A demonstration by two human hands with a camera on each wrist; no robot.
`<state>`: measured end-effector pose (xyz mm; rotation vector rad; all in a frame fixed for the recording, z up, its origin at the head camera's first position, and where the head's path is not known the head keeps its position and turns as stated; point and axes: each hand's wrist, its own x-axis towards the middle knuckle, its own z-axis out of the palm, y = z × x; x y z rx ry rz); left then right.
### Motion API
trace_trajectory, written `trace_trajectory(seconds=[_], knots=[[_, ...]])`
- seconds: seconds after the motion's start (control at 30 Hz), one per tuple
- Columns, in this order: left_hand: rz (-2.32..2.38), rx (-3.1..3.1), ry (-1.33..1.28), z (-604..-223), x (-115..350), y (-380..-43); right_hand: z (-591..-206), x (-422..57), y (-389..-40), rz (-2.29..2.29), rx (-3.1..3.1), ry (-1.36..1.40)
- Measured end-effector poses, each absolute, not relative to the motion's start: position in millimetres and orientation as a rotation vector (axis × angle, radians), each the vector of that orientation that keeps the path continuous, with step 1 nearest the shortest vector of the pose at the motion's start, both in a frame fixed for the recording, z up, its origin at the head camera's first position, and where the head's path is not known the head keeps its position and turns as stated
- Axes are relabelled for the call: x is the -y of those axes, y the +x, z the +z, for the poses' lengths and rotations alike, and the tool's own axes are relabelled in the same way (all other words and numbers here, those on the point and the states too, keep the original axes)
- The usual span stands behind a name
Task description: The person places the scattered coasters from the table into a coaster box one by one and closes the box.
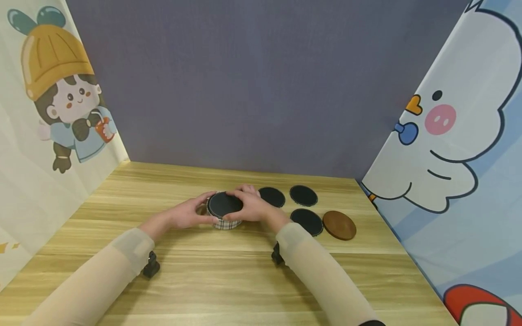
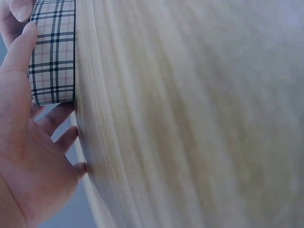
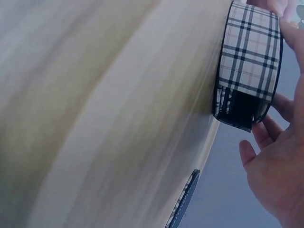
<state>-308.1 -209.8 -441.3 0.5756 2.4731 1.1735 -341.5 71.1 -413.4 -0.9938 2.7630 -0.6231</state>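
A short round plaid holder (image 1: 227,223) with a black top stands on the wooden table, between both hands. My left hand (image 1: 189,213) curves round its left side, thumb at the top edge and fingers behind. On the opposite side my right hand (image 1: 251,207) holds it, thumb and fingers at the black top's rim. The right wrist view shows a dark cut-out in the wall of the plaid holder (image 3: 251,50), on the side near the right hand. In the left wrist view, the plaid wall (image 2: 53,57) is unbroken, with the left thumb tip on its edge.
Right of the hands lie three flat black discs: one behind the right hand (image 1: 272,197), a far disc (image 1: 303,195) and a nearer disc (image 1: 307,222). A brown disc (image 1: 339,225) lies beside them. A grey panel (image 1: 244,90) closes off the table's back; printed cloths flank it.
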Motion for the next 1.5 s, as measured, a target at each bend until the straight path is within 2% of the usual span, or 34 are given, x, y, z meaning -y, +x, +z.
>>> trace_trajectory(seconds=[0.7, 1.5], knots=[[1.131, -2.546, 0.577, -441.1, 209.5, -307.2, -409.9, -84.6, -336.7, -0.646, -2.736, -0.975], [1.214, -2.504, 0.583, -435.5, 205.3, -301.5, -410.0, -239.3, -308.0, -0.689, -2.795, -0.857]])
